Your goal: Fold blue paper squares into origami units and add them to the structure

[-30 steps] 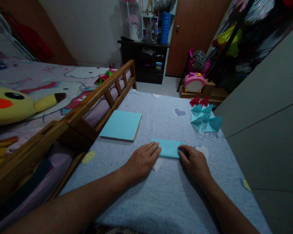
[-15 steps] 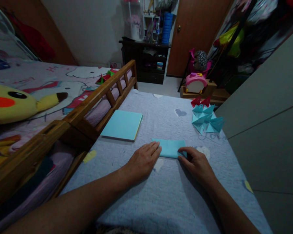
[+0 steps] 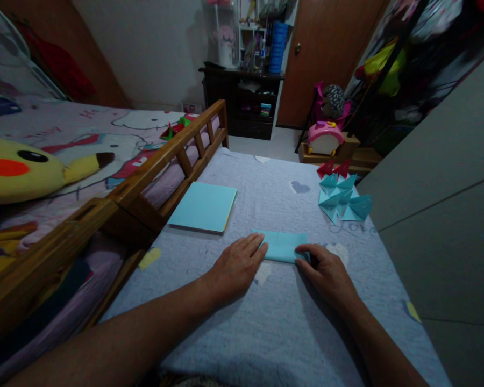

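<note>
A light-blue sheet of paper (image 3: pixel 283 247), folded into a flat rectangle, lies on the bedspread in front of me. My left hand (image 3: pixel 239 264) rests flat over its left end, fingers stretched out together and pressing down. At the right end, my right hand (image 3: pixel 324 267) pinches the paper's edge between thumb and fingers. To the left lies a square stack of origami paper (image 3: pixel 205 207) with a light-blue sheet on top. Several folded light-blue paper pieces (image 3: pixel 342 198) with pointed flaps stand at the far right, with red folded pieces (image 3: pixel 333 170) behind them.
A wooden bed rail (image 3: pixel 173 156) runs along the left, with a yellow plush toy (image 3: pixel 20 172) beyond it. The pale cabinet (image 3: pixel 439 188) borders the right side. Past the bed's far edge are a dark cabinet (image 3: pixel 237 102) and a pink toy case (image 3: pixel 325 138).
Both hands keep the same hold on the folded paper. The whole view has shifted very slightly; nothing else has visibly moved.
</note>
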Motion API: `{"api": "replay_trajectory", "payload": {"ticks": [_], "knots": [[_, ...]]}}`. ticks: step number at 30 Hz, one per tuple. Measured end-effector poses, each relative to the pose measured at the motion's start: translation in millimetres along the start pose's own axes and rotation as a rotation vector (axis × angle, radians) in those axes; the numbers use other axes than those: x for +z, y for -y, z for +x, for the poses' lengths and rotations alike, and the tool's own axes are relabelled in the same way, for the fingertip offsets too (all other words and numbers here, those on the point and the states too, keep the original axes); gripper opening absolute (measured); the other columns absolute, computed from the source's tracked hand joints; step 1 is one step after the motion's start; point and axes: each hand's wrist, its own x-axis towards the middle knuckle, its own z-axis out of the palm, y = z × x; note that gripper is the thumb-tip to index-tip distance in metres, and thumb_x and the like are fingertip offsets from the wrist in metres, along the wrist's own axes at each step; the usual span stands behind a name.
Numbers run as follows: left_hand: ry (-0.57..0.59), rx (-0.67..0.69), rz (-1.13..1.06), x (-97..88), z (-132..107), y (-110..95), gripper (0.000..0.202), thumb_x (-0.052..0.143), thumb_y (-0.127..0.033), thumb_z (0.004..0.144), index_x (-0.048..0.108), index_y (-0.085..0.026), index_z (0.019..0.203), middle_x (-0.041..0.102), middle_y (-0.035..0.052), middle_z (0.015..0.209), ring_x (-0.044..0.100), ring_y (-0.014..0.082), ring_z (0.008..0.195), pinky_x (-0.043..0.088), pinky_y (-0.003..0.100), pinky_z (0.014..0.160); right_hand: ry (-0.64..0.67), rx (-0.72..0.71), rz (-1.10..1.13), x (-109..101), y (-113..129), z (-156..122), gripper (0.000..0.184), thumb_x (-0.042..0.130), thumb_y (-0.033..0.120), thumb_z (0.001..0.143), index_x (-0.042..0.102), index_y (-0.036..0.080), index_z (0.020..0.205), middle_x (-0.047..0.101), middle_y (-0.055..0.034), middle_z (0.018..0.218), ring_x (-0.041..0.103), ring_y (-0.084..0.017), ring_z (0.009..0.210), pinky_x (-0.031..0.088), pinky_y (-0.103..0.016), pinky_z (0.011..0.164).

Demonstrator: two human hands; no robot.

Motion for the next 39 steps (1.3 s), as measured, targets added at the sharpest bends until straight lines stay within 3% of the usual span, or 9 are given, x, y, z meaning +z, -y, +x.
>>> {"api": "replay_trajectory", "payload": {"ticks": [24,28,33,39], "knots": [[-0.027,-0.024,0.036,7.0,-1.2,-0.3,0.042,0.046,-0.013,0.098,0.052,-0.012,0.139,0.052,0.0212,0.147,0.050,0.0333,0.136,0.046,0.048,0.109,0.003,-0.005,-0.004,0.4,-0.3,0.5,0.025,0.061,0.034,0.081,0.074,0.021,0.097,0.072,-0.0060,0.081,0.062,-0.020,0.065,0.048,-0.033,0.063],[0.017,-0.036,0.015,7.3,-1.4,-0.3,0.045,0.044,-0.013,0.098,0.050,-0.012,0.143,0.048,0.0223,0.151,0.047,0.0360,0.139,0.044,0.051,0.110,0.004,-0.019,-0.002,-0.3,1.6,1.2,0.024,0.061,0.032,0.080,0.074,0.021,0.097,0.070,-0.0052,0.081,0.060,-0.020,0.066,0.047,-0.032,0.063],[0.129,-0.053,-0.030,3.7,0.1,-0.7,0.057,0.046,-0.008,0.092,0.050,-0.023,0.147,0.043,0.0190,0.155,0.044,0.0423,0.140,0.044,0.056,0.108,0.035,-0.043,-0.017,0.1,0.0,2.1,0.024,0.060,0.031,0.082,0.074,0.019,0.097,0.066,-0.0055,0.082,0.060,-0.020,0.069,0.047,-0.034,0.068],[0.118,-0.058,-0.033,7.3,-0.5,0.5,0.057,0.043,-0.008,0.092,0.050,-0.023,0.146,0.044,0.0165,0.156,0.042,0.0393,0.142,0.041,0.056,0.110,0.040,-0.053,-0.058,2.3,-1.8,0.5,0.024,0.061,0.027,0.085,0.074,0.017,0.101,0.065,-0.0066,0.085,0.060,-0.021,0.073,0.047,-0.035,0.072]]}}
